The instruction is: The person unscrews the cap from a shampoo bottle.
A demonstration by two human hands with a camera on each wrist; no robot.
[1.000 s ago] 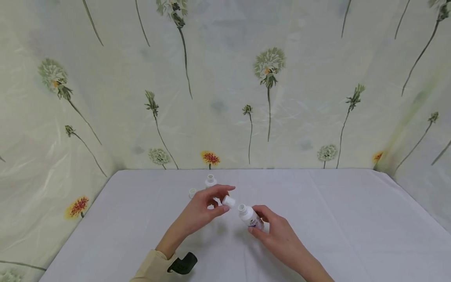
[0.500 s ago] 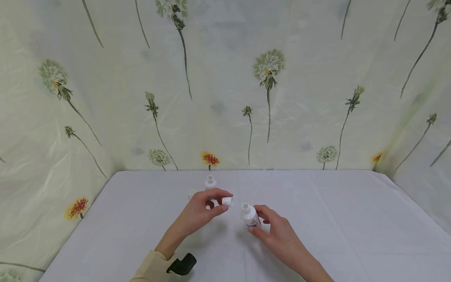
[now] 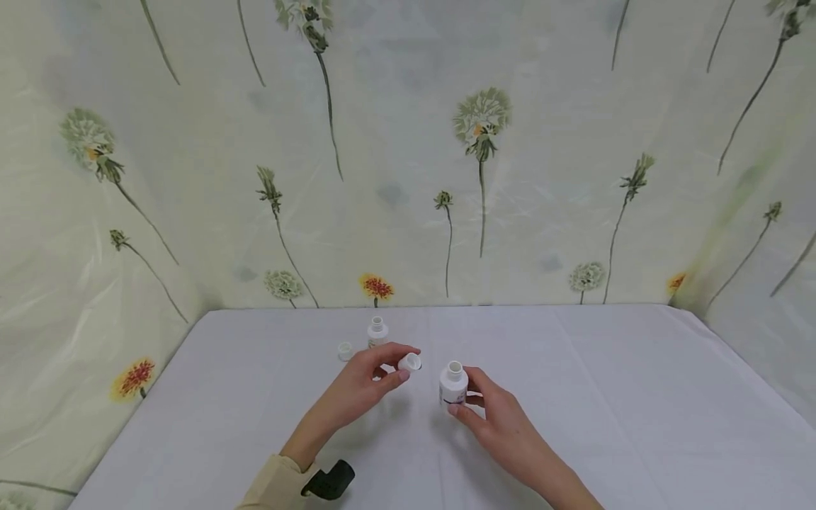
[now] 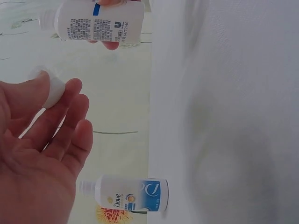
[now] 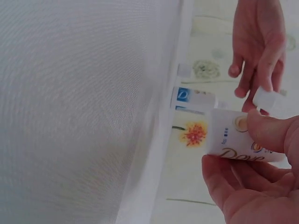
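My right hand (image 3: 484, 414) grips a small white open bottle (image 3: 453, 386) and holds it upright just above the table; the bottle (image 5: 243, 140) shows its label between thumb and fingers (image 5: 273, 135) in the right wrist view, and the bottle (image 4: 98, 21) also appears in the left wrist view. My left hand (image 3: 366, 382) pinches a small white cap (image 3: 409, 362) between thumb and forefinger, just left of the bottle's mouth and apart from it. The cap (image 4: 52, 91) sits at my fingertips (image 4: 70, 91) in the left wrist view.
A second open white bottle (image 3: 377, 332) with a blue label stands farther back on the white table (image 3: 605, 397), with a loose white cap (image 3: 345, 350) to its left. Floral plastic sheeting (image 3: 408, 156) walls the table at back and sides.
My right hand has tipped the bottle from slanting toward the left to upright. My left hand with the cap has stayed nearly in place.
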